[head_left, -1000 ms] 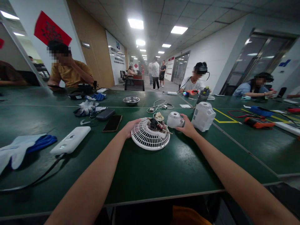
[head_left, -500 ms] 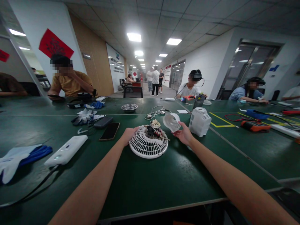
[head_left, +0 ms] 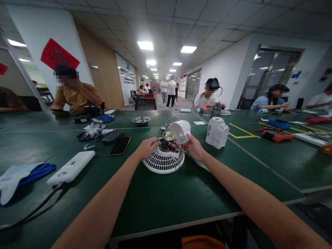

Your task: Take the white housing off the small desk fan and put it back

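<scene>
A round white fan grille (head_left: 163, 166) lies on the green table (head_left: 186, 197), with a dark motor and wires (head_left: 166, 145) exposed on top. My left hand (head_left: 147, 148) is at the motor's left side, over the grille's rim, with its fingers bent together; what they grip is hidden. My right hand (head_left: 195, 148) holds a curved white plastic motor cover (head_left: 178, 130) by its lower right edge. The cover is tilted above the motor's right side. Just right of this hand stands a white vented housing (head_left: 217, 133).
Left are a phone (head_left: 119, 146), a white power bank (head_left: 71, 168) with a cable, and gloves (head_left: 38, 173). A metal bowl (head_left: 141, 120) and a white cable (head_left: 162, 129) lie behind the fan. An orange multimeter (head_left: 277, 135) is to the right. People sit across the table.
My right hand has brought the cover leftward and up, over the motor, and turned it. My left hand has shifted from the grille's left rim toward the motor.
</scene>
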### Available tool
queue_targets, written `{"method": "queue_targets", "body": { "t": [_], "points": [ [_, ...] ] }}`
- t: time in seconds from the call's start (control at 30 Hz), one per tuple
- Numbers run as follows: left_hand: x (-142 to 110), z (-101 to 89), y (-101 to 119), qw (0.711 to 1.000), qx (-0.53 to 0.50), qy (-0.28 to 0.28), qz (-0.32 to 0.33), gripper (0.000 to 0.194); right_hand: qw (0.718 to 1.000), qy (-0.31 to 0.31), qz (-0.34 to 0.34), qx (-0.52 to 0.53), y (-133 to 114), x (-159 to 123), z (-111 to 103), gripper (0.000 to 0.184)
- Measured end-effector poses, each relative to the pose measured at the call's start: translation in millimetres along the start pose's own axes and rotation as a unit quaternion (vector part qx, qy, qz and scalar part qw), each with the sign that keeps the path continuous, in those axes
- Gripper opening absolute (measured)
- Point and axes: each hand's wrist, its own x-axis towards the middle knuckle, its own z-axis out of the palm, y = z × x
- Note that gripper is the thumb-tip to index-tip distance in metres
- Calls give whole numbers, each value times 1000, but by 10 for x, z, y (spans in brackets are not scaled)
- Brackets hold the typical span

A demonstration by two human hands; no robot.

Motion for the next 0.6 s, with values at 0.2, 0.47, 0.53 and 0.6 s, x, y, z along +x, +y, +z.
{"method": "queue_targets", "body": {
  "t": [0.2, 0.47, 0.53, 0.6],
  "points": [
    [2, 48, 105, 995, -5, -75, 67, 29, 993, 1, -90, -71, -34, -62, 101, 54],
    [-4, 61, 240, 997, 14, -54, 47, 25, 954, -55, -183, -232, -132, -240, 125, 75],
    [-12, 76, 275, 999, -8, -41, 31, 32, 936, -56, -209, -276, -161, -265, 133, 77],
    [-16, 98, 305, 999, -39, -31, 20, 47, 911, -68, -238, -330, -186, -277, 142, 78]
  ]
}}
